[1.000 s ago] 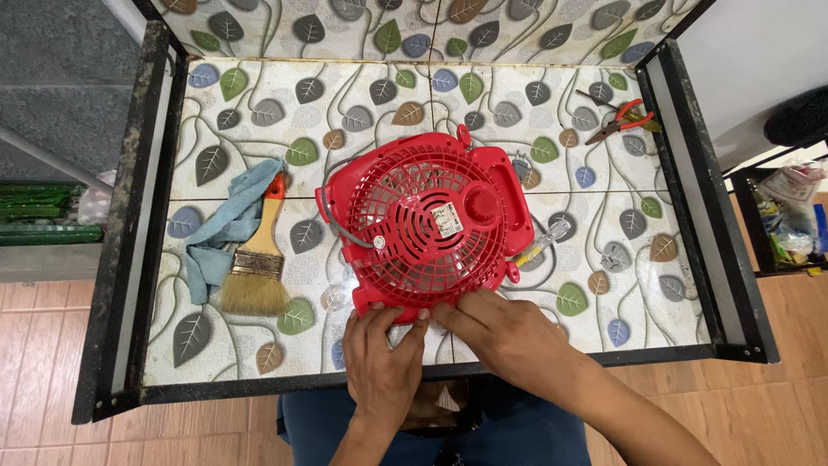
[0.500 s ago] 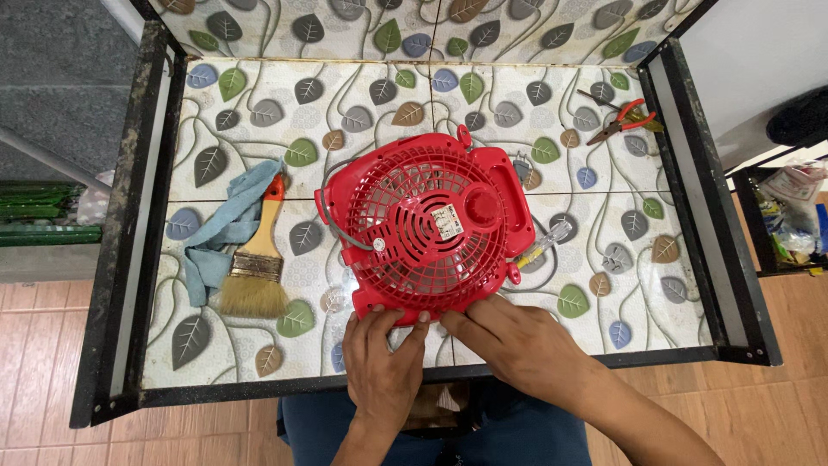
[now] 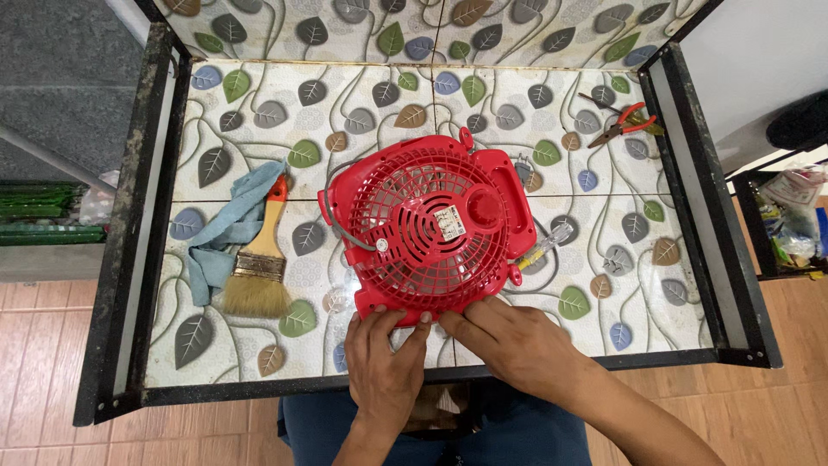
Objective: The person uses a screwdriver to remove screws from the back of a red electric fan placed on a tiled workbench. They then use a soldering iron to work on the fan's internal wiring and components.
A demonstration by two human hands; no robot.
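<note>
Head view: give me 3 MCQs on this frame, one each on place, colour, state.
1. Where does the paintbrush lie?
A. left of the red fan grille
B. on top of the grille
C. beside the pliers

2. What colour is the cloth?
A. red
B. light blue
C. yellow

3. How are the hands placed?
A. both lifted off the table
B. both at the grille's near edge
C. one holding the brush

Key: 1 A, the brush lies on the cloth left of the red fan grille. 2 B, it is pale blue. 3 B, left hand and right hand have fingertips on its rim.
</note>
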